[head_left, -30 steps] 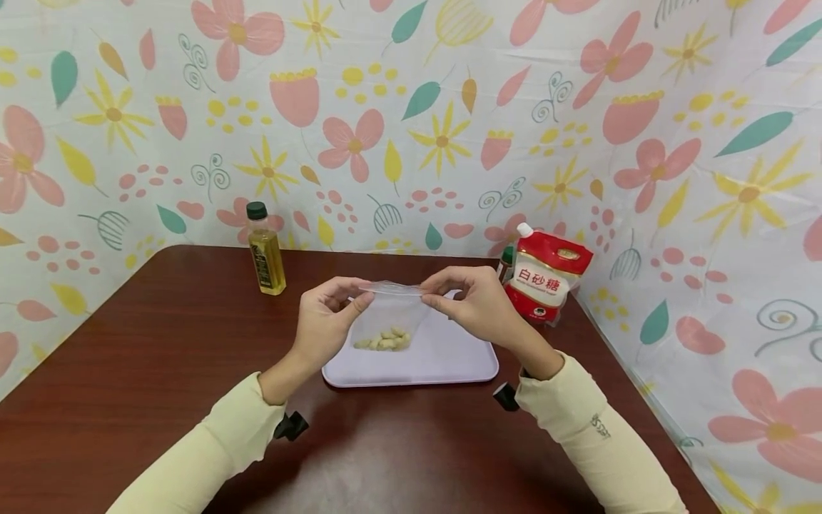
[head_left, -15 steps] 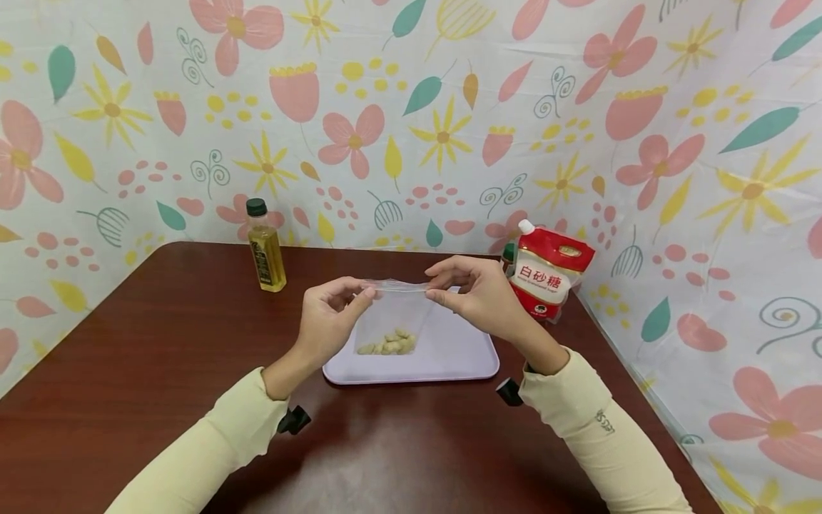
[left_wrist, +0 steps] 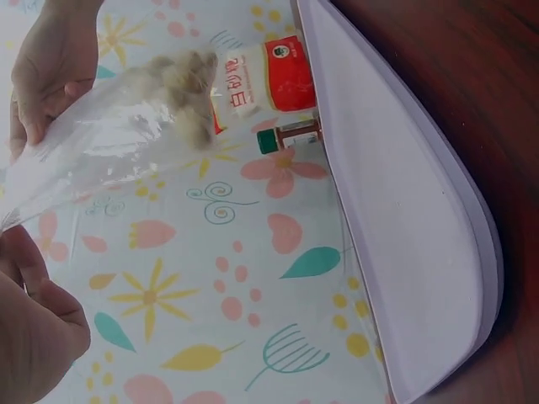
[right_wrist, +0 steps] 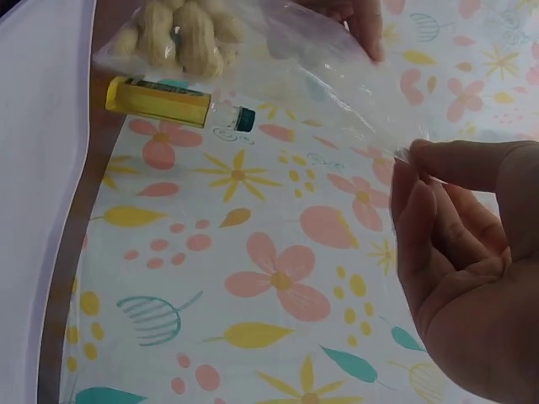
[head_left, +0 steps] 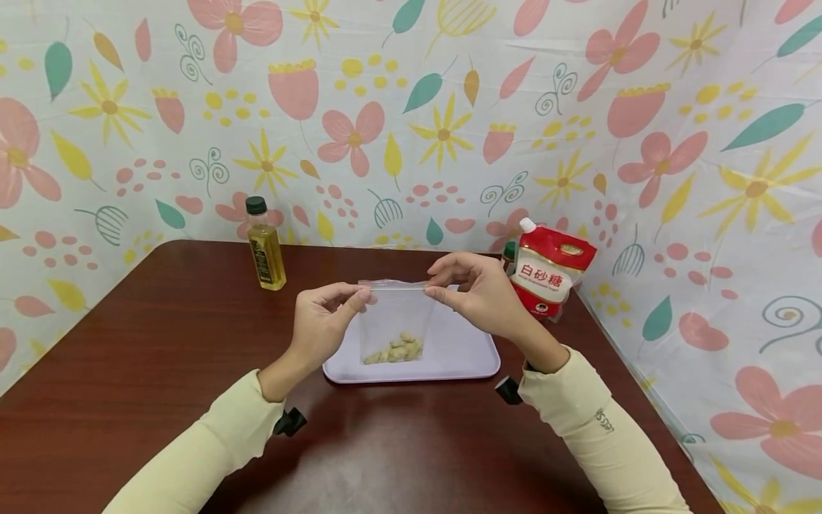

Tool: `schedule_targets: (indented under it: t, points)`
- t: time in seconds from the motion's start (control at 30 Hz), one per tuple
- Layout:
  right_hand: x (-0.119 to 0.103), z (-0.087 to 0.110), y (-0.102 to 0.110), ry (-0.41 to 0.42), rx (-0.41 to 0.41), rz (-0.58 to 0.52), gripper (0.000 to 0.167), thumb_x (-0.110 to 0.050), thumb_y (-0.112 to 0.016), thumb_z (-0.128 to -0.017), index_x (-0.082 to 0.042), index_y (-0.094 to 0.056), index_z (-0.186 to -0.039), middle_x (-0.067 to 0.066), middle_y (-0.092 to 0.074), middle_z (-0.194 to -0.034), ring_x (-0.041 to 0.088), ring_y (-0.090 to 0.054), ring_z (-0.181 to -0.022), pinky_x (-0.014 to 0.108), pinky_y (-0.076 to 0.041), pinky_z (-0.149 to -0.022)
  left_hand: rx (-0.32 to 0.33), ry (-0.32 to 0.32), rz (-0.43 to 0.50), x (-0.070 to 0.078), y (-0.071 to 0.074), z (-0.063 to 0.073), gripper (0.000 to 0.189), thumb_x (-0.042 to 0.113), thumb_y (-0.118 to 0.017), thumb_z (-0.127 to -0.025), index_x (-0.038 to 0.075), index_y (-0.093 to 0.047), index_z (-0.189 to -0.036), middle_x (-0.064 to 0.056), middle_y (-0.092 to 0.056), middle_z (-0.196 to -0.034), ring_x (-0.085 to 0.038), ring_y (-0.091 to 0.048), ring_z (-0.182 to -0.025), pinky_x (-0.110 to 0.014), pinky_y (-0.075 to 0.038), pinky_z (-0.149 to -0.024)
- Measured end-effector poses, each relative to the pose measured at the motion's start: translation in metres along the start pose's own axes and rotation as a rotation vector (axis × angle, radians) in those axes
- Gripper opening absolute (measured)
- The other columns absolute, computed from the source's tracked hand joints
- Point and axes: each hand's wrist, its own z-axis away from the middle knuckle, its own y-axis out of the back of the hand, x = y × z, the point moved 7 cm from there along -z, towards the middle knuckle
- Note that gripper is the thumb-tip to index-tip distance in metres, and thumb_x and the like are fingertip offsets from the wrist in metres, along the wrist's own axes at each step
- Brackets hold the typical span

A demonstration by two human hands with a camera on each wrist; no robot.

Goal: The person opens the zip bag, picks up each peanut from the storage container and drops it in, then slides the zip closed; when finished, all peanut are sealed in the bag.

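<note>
A clear zip bag (head_left: 394, 314) hangs above the pale lilac tray (head_left: 462, 360), with several peanuts (head_left: 401, 348) gathered at its bottom. My left hand (head_left: 323, 321) pinches the bag's top left corner between thumb and fingers. At the top right corner my right hand (head_left: 478, 293) pinches the zip edge between thumb and forefinger. In the right wrist view the peanuts (right_wrist: 181, 38) show whole in their shells through the plastic, and the right hand (right_wrist: 472, 252) grips the film's corner. The left wrist view has the left hand (left_wrist: 38, 311) at the near corner of the bag (left_wrist: 109, 135).
An oil bottle (head_left: 266, 250) with a dark green cap stands at the back left of the brown table (head_left: 193, 343). At the back right a red and white sugar pouch (head_left: 549, 271) leans, partly covering a small green-capped bottle (head_left: 509, 253). A flowered sheet (head_left: 411, 128) hangs behind.
The bag has turned flatter toward the head camera and its zip edge is now straight. Its bottom with the peanuts has shifted slightly right and down. Both hands keep their pinch.
</note>
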Motion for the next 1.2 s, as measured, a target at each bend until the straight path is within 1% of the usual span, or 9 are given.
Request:
schedule_targets:
  t: [0.2, 0.37, 0.5, 0.6, 0.7, 0.8, 0.93, 1.03, 1.2]
  points:
    - [-0.001, -0.001, 0.0, 0.033, 0.008, -0.022, 0.017, 0.001, -0.076, -0.084, -0.003, -0.062, -0.091, 0.006, -0.074, -0.087, 0.018, -0.07, -0.078, 0.028, -0.055, -0.061, -0.011, -0.031, 0.029, 0.004, -0.003, 0.0, 0.011, -0.013, -0.065, -0.087, -0.007, -0.075, -0.086, -0.017, -0.07, -0.073, -0.013, -0.062, -0.064, -0.023, -0.048, -0.057]
    - [0.003, -0.003, -0.003, 0.007, -0.018, 0.012, 0.021, -0.002, -0.075, -0.087, -0.003, -0.063, -0.104, 0.006, -0.071, -0.092, 0.018, -0.067, -0.082, 0.029, -0.055, -0.068, 0.004, -0.025, 0.023, 0.008, -0.004, -0.003, 0.01, -0.011, -0.067, -0.087, -0.006, -0.075, -0.086, -0.017, -0.07, -0.072, -0.014, -0.061, -0.064, -0.023, -0.047, -0.057]
    - [0.002, -0.006, -0.013, 0.032, -0.049, 0.088, 0.026, -0.008, -0.076, -0.087, -0.007, -0.067, -0.112, 0.004, -0.07, -0.101, 0.016, -0.063, -0.089, 0.031, -0.053, -0.074, -0.007, -0.019, 0.006, 0.009, -0.006, -0.003, 0.009, -0.01, -0.067, -0.088, -0.006, -0.075, -0.087, -0.017, -0.07, -0.074, -0.013, -0.061, -0.064, -0.024, -0.049, -0.059]
    - [-0.004, -0.012, -0.024, 0.085, -0.095, 0.101, 0.022, -0.013, -0.076, -0.088, -0.011, -0.072, -0.109, 0.0, -0.069, -0.103, 0.014, -0.062, -0.091, 0.034, -0.051, -0.077, -0.019, -0.023, 0.003, 0.008, -0.009, -0.003, 0.009, -0.011, -0.066, -0.087, -0.007, -0.075, -0.087, -0.018, -0.07, -0.074, -0.011, -0.06, -0.064, -0.023, -0.048, -0.058]
    - [-0.011, -0.018, -0.033, 0.113, -0.146, 0.075, 0.013, -0.015, -0.075, -0.089, -0.013, -0.074, -0.102, -0.003, -0.069, -0.099, 0.013, -0.062, -0.087, 0.037, -0.051, -0.076, -0.015, -0.029, -0.01, 0.008, -0.01, -0.002, 0.009, -0.011, -0.067, -0.087, -0.006, -0.075, -0.087, -0.016, -0.069, -0.072, -0.01, -0.058, -0.063, -0.023, -0.045, -0.055]
    - [-0.014, -0.023, -0.037, 0.094, -0.18, 0.065, 0.008, -0.013, -0.076, -0.088, -0.014, -0.075, -0.097, -0.005, -0.069, -0.092, 0.012, -0.062, -0.082, 0.037, -0.051, -0.073, -0.007, -0.036, -0.033, 0.008, -0.011, -0.002, 0.009, -0.009, -0.068, -0.087, -0.004, -0.075, -0.085, -0.012, -0.067, -0.069, -0.009, -0.054, -0.061, -0.024, -0.041, -0.053]
    - [-0.012, -0.027, -0.041, 0.018, -0.232, 0.067, 0.006, -0.012, -0.075, -0.088, -0.012, -0.075, -0.094, -0.005, -0.069, -0.088, 0.012, -0.062, -0.082, 0.036, -0.052, -0.076, 0.006, -0.047, -0.046, 0.009, -0.011, -0.003, 0.009, -0.008, -0.068, -0.087, -0.003, -0.075, -0.084, -0.008, -0.064, -0.067, -0.009, -0.05, -0.059, -0.023, -0.039, -0.053]
    - [-0.012, -0.028, -0.044, -0.02, -0.272, 0.051, 0.002, -0.011, -0.073, -0.089, -0.01, -0.075, -0.091, -0.003, -0.069, -0.086, 0.014, -0.062, -0.079, 0.036, -0.052, -0.075, 0.013, -0.046, -0.046, 0.008, -0.012, -0.003, 0.009, -0.008, -0.068, -0.087, -0.002, -0.074, -0.084, -0.01, -0.064, -0.067, -0.009, -0.05, -0.059, -0.022, -0.038, -0.052]
    - [-0.014, -0.03, -0.046, -0.018, -0.284, 0.013, 0.005, -0.008, -0.072, -0.09, -0.007, -0.073, -0.086, -0.001, -0.068, -0.081, 0.017, -0.061, -0.072, 0.033, -0.051, -0.067, 0.005, -0.025, -0.041, 0.006, -0.014, -0.002, 0.005, -0.005, -0.07, -0.088, -0.003, -0.074, -0.086, -0.015, -0.067, -0.071, -0.008, -0.054, -0.06, -0.021, -0.041, -0.053]
